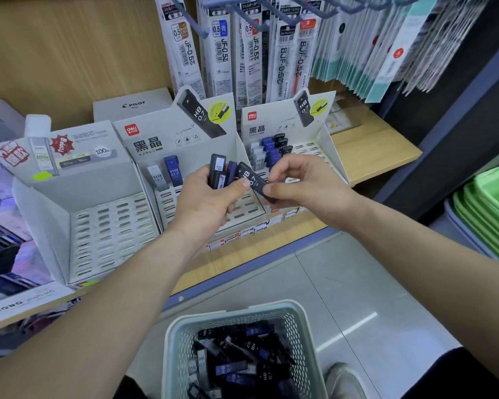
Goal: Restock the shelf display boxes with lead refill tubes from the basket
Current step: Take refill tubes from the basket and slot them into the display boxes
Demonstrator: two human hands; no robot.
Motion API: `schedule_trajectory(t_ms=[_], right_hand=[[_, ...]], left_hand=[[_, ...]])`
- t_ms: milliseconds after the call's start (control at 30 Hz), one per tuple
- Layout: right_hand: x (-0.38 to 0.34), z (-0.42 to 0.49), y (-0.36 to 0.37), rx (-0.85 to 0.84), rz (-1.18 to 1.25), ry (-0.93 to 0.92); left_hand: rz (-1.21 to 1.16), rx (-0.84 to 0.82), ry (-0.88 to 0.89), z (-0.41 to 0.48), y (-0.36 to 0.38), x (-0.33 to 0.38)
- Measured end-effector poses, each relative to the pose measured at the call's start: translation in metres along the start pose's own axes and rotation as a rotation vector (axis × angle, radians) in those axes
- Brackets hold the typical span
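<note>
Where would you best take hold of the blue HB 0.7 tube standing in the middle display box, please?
Pinch the blue tube at its top end from above, thumb on the printed front face, finger behind. It stands nearly upright with its foot in a slot of the middle display box, and a grey tube stands close on its left, crowding that side.

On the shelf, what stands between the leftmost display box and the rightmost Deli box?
Head view: another Deli display box, with a grey tube and a blue tube standing at its back left.
</note>
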State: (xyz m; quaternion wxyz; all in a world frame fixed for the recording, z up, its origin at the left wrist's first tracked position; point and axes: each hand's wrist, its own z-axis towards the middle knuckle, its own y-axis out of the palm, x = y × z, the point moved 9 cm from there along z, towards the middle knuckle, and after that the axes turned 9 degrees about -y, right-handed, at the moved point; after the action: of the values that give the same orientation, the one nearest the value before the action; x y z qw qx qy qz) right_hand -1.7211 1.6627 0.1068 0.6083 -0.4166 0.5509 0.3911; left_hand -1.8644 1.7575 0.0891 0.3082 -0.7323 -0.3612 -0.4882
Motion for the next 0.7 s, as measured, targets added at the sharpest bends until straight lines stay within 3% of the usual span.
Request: schedule_trajectory(t_ms=[233, 433, 567, 700], right_hand=[[-0.012, 0.001, -0.004, -0.055, -0.158, -0.03], [-0.006, 0.012, -0.082, 0.334, -0.319, -0.058], [0.002, 0.021, -0.094, 0.373, -0.447, -0.067], [0.005, 0.032, -0.088, 0.362, -0.529, -0.099]], left_hand=[[0.063, -0.068, 0.007, -0.002, 0.007, -0.001], [0.076, -0.158, -0.154, 0.0, 0.009, -0.018], [-0.005, -0.234, -0.263, -0.006, 0.016, -0.026], [0.062, -0.268, -0.219, -0.006, 0.014, -0.026]])
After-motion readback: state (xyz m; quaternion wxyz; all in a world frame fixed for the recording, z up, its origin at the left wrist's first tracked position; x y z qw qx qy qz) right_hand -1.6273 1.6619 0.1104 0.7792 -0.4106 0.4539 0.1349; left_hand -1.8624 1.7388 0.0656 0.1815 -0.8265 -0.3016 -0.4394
